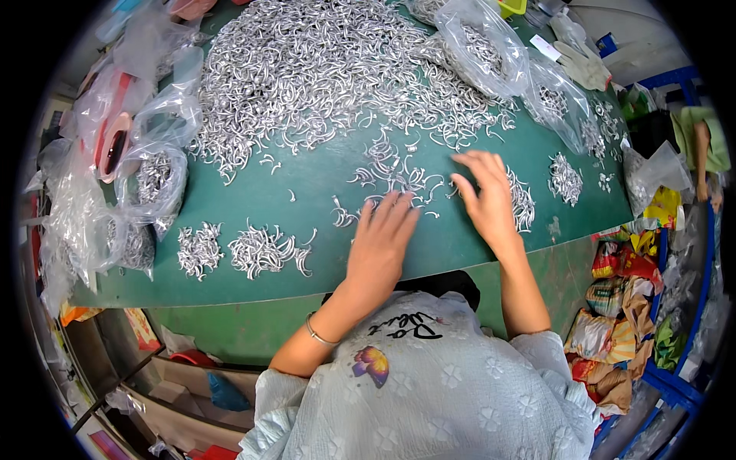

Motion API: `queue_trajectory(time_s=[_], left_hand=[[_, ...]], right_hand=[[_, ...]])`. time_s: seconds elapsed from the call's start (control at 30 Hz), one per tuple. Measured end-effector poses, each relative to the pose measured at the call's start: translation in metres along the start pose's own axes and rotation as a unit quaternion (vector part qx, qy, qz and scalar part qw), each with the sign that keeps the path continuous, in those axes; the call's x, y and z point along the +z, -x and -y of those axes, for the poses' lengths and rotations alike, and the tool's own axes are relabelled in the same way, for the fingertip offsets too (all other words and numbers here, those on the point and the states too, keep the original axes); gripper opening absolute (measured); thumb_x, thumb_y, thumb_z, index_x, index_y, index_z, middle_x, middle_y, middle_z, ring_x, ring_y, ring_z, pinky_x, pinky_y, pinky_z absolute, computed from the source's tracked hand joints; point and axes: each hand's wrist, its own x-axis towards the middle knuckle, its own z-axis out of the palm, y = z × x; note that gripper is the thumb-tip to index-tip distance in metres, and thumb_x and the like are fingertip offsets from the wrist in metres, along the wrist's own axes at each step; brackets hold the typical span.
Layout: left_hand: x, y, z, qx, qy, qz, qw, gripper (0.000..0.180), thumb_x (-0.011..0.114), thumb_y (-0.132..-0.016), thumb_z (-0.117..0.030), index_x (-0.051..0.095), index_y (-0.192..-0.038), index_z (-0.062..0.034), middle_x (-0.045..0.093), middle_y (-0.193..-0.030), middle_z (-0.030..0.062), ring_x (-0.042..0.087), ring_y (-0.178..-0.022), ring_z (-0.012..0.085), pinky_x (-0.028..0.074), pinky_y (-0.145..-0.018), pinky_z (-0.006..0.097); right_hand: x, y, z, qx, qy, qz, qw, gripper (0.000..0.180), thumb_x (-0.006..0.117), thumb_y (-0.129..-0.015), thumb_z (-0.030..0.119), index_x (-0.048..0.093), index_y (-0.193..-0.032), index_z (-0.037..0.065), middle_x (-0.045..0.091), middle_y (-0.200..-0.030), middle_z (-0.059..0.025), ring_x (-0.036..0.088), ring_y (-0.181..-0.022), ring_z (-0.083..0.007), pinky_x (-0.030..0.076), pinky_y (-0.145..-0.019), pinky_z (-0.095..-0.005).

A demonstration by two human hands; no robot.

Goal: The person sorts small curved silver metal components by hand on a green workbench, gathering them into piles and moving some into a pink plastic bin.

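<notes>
Small curved silver metal pieces (392,167) lie scattered on the green tabletop in front of me. My left hand (379,244) rests over the near edge of this scatter, its fingers stretched out and nothing visibly gripped. To its right, my right hand (488,198) hovers with thumb and fingers apart, between the scatter and a small pile (523,203) of the same pieces that it partly covers. A great heap of pieces (307,69) spreads across the far side. Whatever lies beneath my left palm is hidden.
Two small piles, one (199,251) beside another (264,251), sit near the front left edge; one more pile (565,180) is at right. Clear plastic bags (157,180) of pieces crowd the left, with another bag (483,50) at far right. Blue shelving (694,330) stands right.
</notes>
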Motion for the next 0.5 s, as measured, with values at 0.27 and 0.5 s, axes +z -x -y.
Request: queue_trajectory(time_s=[0.27, 0.5], left_hand=[[0.001, 0.001, 0.011, -0.072, -0.085, -0.03, 0.993, 0.035, 0.056, -0.086, 0.002, 0.057, -0.121, 0.0022, 0.046, -0.142, 0.0162, 0.04, -0.135, 0.0358, 0.025, -0.111, 0.06], [0.003, 0.007, -0.004, -0.061, 0.027, -0.045, 0.997, 0.034, 0.061, -0.084, 0.002, 0.059, -0.118, 0.0011, 0.046, -0.14, 0.0177, 0.041, -0.134, 0.0377, 0.028, -0.112, 0.056]], right_hand=[[0.002, 0.0, -0.01, 0.015, 0.085, 0.073, 0.994, 0.009, 0.067, -0.081, 0.005, 0.063, -0.088, 0.004, 0.059, -0.098, -0.0068, 0.051, -0.091, -0.0281, 0.038, -0.077, -0.0384], [-0.006, 0.01, 0.003, -0.074, 0.099, 0.129, 0.984, 0.017, 0.069, -0.078, 0.004, 0.066, -0.094, 0.006, 0.059, -0.099, -0.0049, 0.052, -0.098, -0.0242, 0.036, -0.085, -0.0364]])
